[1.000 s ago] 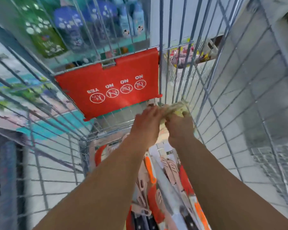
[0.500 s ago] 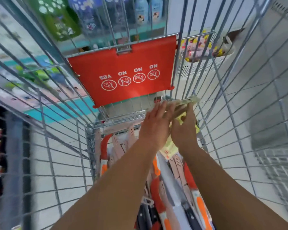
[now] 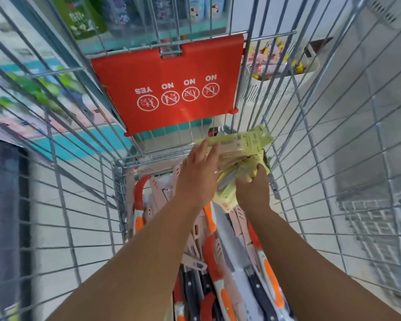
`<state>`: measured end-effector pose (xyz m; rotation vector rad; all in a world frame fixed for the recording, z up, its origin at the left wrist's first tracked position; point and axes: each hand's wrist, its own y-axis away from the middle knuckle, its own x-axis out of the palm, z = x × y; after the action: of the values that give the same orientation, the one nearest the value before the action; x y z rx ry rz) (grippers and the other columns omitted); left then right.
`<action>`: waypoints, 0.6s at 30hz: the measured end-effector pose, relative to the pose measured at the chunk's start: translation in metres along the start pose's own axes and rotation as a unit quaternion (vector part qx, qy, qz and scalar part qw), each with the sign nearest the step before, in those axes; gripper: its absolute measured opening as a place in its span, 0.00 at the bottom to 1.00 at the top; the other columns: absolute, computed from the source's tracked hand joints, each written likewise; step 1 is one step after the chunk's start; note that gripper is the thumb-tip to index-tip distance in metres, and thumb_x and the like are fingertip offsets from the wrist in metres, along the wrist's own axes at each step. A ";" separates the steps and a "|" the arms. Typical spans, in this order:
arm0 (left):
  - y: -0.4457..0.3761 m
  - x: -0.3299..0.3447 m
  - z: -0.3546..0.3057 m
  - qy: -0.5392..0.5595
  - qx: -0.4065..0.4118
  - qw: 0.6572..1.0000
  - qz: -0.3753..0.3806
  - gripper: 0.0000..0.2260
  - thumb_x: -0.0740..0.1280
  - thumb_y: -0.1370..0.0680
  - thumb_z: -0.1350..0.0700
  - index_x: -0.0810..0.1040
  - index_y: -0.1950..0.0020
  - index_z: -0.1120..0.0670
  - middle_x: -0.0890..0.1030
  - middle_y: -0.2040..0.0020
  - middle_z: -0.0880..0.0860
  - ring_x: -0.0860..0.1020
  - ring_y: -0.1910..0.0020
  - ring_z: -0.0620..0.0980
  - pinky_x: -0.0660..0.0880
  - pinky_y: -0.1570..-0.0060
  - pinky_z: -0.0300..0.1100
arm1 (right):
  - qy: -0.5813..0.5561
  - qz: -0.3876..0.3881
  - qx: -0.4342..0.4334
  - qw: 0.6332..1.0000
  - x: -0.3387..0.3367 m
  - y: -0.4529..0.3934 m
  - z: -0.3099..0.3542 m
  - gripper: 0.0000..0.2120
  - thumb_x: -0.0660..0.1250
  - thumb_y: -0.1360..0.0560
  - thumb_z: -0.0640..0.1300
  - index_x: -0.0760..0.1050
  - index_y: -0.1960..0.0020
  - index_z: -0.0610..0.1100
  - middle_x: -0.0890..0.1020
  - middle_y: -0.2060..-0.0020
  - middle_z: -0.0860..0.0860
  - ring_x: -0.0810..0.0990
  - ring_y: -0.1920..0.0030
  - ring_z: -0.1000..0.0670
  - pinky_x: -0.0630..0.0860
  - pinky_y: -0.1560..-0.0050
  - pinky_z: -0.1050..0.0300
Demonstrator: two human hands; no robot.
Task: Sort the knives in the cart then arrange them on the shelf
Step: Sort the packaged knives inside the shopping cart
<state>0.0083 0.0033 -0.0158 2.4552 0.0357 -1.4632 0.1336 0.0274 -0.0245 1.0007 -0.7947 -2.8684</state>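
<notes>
A wire cart (image 3: 83, 205) fills the view, its mesh walls rising on every side. On its far wall hangs a red flap (image 3: 171, 84) printed with one YES and three NO symbols, seen upside down. Past the right of the flap, outside the cart, stands a white basket (image 3: 280, 89) of small colourful goods. The cart floor is covered by a pile of knives (image 3: 220, 262) with orange, red, pink and dark handles, some in packaging. Above the far end of that pile, both hands hold a stack of pale green knife packs (image 3: 241, 144). The left hand (image 3: 198, 177) lies flat against the stack's near side, fingers straight. The right hand (image 3: 254, 188) grasps the stack from below, fingers curled around its lower edge.
</notes>
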 end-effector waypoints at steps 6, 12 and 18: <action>-0.015 0.002 0.001 0.062 -0.092 0.993 0.037 0.35 0.63 0.22 0.56 0.46 0.22 0.45 0.48 0.22 0.57 0.53 0.24 0.59 0.60 0.28 0.53 | 0.056 0.039 0.166 0.984 0.008 -0.009 -0.008 0.42 0.72 0.30 0.50 0.51 0.26 0.40 0.64 0.32 0.38 0.71 0.36 0.35 0.74 0.40 0.39; -0.023 0.012 0.005 0.072 -0.059 0.995 0.041 0.33 0.67 0.24 0.59 0.55 0.23 0.47 0.60 0.29 0.58 0.67 0.34 0.58 0.68 0.35 0.50 | 0.094 0.041 0.181 0.978 0.016 -0.016 0.003 0.52 0.75 0.33 0.57 0.45 0.25 0.40 0.61 0.31 0.38 0.65 0.32 0.36 0.67 0.37 0.42; -0.028 0.008 0.006 0.134 -0.108 0.984 0.040 0.31 0.67 0.24 0.61 0.60 0.25 0.46 0.56 0.31 0.57 0.72 0.39 0.57 0.71 0.37 0.50 | -0.017 0.028 0.213 0.976 0.012 -0.026 -0.004 0.42 0.69 0.28 0.48 0.47 0.25 0.39 0.71 0.40 0.41 0.75 0.46 0.41 0.74 0.51 0.49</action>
<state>0.0019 0.0276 -0.0315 2.4247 0.1408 -1.0285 0.1305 0.0464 -0.0459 0.9340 -1.4598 -2.7303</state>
